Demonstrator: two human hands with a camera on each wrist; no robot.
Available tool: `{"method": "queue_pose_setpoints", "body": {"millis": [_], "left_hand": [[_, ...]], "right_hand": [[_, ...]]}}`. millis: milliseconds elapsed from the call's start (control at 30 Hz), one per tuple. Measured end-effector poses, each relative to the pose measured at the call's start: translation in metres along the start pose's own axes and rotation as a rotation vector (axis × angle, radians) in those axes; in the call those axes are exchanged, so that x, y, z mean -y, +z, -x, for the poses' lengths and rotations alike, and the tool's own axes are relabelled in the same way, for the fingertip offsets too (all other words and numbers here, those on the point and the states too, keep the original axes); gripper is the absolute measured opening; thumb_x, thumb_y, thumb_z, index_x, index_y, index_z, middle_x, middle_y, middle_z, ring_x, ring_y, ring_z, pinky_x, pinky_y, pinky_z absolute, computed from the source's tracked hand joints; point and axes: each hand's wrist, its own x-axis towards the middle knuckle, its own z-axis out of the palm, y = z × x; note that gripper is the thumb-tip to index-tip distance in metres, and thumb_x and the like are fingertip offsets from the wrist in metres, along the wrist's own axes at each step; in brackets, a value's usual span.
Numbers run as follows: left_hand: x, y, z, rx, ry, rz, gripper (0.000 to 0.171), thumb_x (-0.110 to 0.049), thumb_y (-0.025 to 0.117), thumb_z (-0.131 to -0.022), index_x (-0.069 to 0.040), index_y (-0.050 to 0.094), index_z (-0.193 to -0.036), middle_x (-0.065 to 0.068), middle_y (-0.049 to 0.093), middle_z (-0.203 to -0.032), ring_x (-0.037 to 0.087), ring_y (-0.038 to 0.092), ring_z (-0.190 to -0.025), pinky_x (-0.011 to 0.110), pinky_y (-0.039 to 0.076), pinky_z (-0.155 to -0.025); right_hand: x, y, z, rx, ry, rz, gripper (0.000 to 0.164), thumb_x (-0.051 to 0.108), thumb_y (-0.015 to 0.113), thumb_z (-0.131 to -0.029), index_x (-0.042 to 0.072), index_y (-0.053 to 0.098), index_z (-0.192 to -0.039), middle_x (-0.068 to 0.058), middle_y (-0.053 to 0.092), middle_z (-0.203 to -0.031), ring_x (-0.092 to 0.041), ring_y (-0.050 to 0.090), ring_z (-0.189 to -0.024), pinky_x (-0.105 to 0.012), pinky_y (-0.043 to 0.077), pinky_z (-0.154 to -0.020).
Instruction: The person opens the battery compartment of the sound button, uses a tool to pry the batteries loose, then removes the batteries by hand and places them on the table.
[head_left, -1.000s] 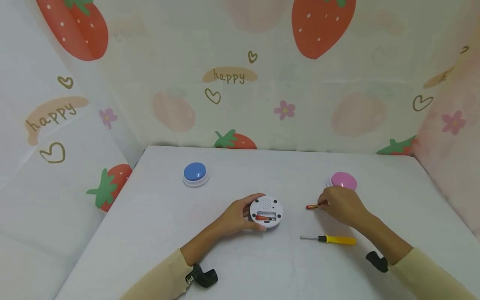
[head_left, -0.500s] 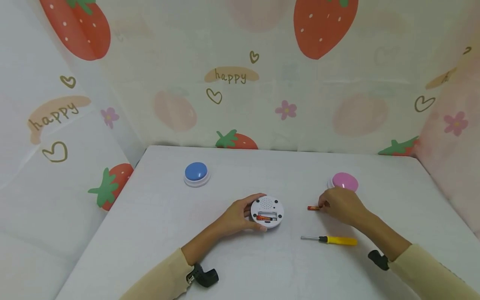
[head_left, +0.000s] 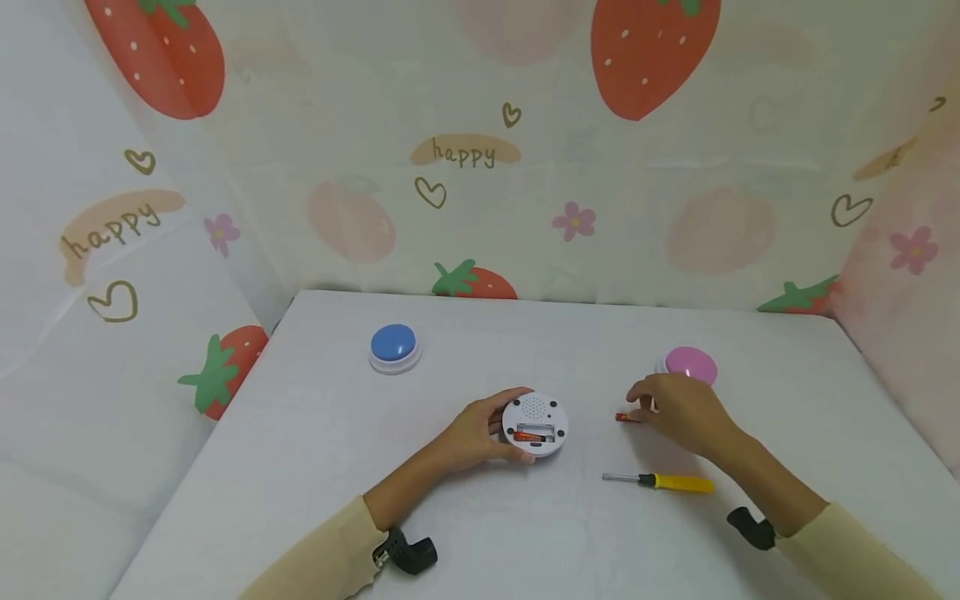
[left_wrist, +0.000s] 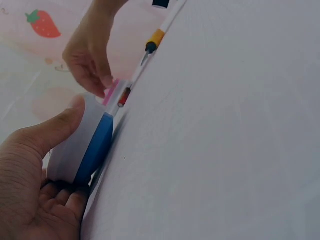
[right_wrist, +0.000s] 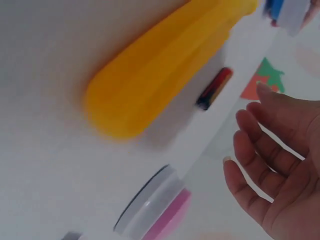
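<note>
My left hand (head_left: 471,435) grips a round white push button (head_left: 534,407) by its side, thumb below and fingers above in the head view. Its underside, with speaker holes and an uncovered battery slot, faces up; one red battery (head_left: 529,437) lies in the slot. The left wrist view shows the button's blue cap (left_wrist: 100,145) turned toward the table. My right hand (head_left: 684,412) hovers just over a second red battery (head_left: 623,417) on the table. In the right wrist view its fingers (right_wrist: 255,165) are loosely bent, apart from that battery (right_wrist: 215,89), with nothing in them.
A screwdriver (head_left: 678,483) with a yellow handle lies in front of my right hand. Behind that hand stands a pink-capped button (head_left: 692,365), partly hidden. A blue-capped button (head_left: 393,343) stands at the back left. Patterned cloth walls (head_left: 465,225) rise behind the table.
My right thumb and fingers have parted from the loose battery, which stays on the table. My left hand keeps holding the upturned button in the same spot.
</note>
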Motion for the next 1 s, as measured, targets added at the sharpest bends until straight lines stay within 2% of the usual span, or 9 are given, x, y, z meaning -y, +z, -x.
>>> {"method": "queue_pose_setpoints", "body": {"millis": [200, 433, 533, 800, 1000], "left_hand": [[0.000, 0.000, 0.000, 0.000, -0.009, 0.004, 0.094, -0.012, 0.091, -0.075, -0.018, 0.042, -0.155, 0.001, 0.049, -0.152, 0.015, 0.051, -0.136, 0.025, 0.043, -0.110], [0.000, -0.001, -0.001, 0.001, -0.008, -0.007, 0.094, -0.015, 0.091, -0.076, -0.018, 0.041, -0.155, 0.000, 0.049, -0.152, 0.014, 0.051, -0.136, 0.024, 0.044, -0.109], [0.001, -0.001, -0.001, 0.009, -0.002, -0.003, 0.093, -0.015, 0.091, -0.077, -0.016, 0.040, -0.156, 0.002, 0.049, -0.152, 0.015, 0.051, -0.136, 0.024, 0.044, -0.108], [0.000, -0.001, 0.000, 0.021, 0.015, 0.002, 0.093, -0.014, 0.089, -0.078, -0.015, 0.038, -0.157, 0.006, 0.048, -0.154, 0.019, 0.051, -0.137, 0.023, 0.045, -0.107], [-0.003, -0.001, 0.001, 0.016, 0.007, 0.014, 0.093, -0.013, 0.089, -0.078, -0.015, 0.039, -0.156, 0.006, 0.048, -0.153, 0.018, 0.051, -0.137, 0.023, 0.045, -0.107]], "right_hand": [[0.032, 0.004, 0.003, -0.061, -0.040, -0.113, 0.021, 0.015, 0.084, -0.084, 0.011, 0.079, -0.104, 0.010, 0.065, -0.079, -0.012, 0.056, -0.074, -0.023, 0.051, -0.062], [0.063, 0.020, 0.001, -0.127, -0.129, -0.169, 0.021, 0.014, 0.085, -0.083, 0.012, 0.080, -0.103, 0.015, 0.063, -0.078, -0.013, 0.059, -0.074, -0.023, 0.048, -0.061], [0.071, 0.026, 0.000, -0.133, -0.141, -0.190, 0.020, 0.012, 0.085, -0.082, 0.014, 0.081, -0.102, 0.017, 0.063, -0.079, -0.010, 0.058, -0.074, -0.023, 0.048, -0.062], [0.090, 0.035, -0.007, -0.118, -0.125, -0.150, 0.019, 0.017, 0.087, -0.081, 0.016, 0.083, -0.100, 0.012, 0.067, -0.083, -0.007, 0.054, -0.073, -0.022, 0.046, -0.062], [0.096, 0.037, -0.012, -0.124, -0.159, -0.116, 0.018, 0.016, 0.087, -0.081, 0.016, 0.083, -0.098, 0.011, 0.065, -0.081, -0.008, 0.053, -0.071, -0.021, 0.044, -0.062]]}}
